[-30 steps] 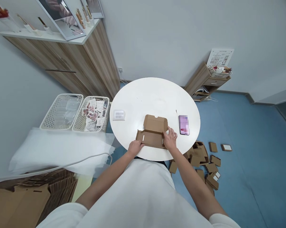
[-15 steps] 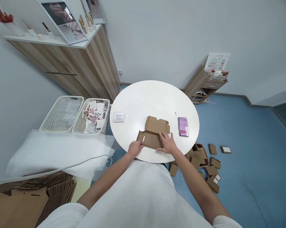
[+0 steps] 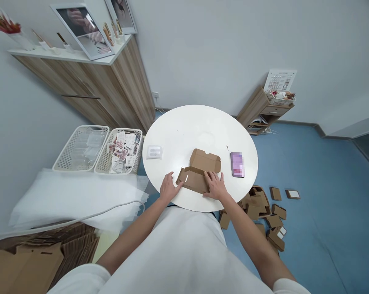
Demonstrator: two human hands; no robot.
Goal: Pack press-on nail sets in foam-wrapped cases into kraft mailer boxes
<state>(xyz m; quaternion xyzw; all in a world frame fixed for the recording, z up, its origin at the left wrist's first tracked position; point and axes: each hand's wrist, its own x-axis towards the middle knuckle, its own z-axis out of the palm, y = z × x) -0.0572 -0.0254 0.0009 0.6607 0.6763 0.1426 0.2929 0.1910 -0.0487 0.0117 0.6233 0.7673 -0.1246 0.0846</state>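
Note:
A brown cardboard mailer box point(image 3: 195, 181) lies partly folded on the round white table point(image 3: 184, 122), its lid flap tilted back away from me. A small white strip shows inside its left part. My left hand point(image 3: 169, 188) is open at the box's left end, fingers apart, the thumb by the front left corner. At the other end, my right hand point(image 3: 215, 187) grips the right side wall, fingers over it and thumb near the front edge. A flat clear packet point(image 3: 154, 152) lies to the left, and a purple item point(image 3: 237, 164), blurred out, to the right.
Two white baskets, one with clear packets point(image 3: 83, 149) and one with printed cards point(image 3: 123, 151), stand left of the table. Below them are white foam sheets point(image 3: 70, 196) and stacked flat cardboard point(image 3: 40, 261). Several small boxes point(image 3: 274, 220) lie on the blue floor at right.
My left hand has let go of the box's front left edge and spread its fingers to the left of it. The right hand stays on the right side, and the left end wall stands more upright.

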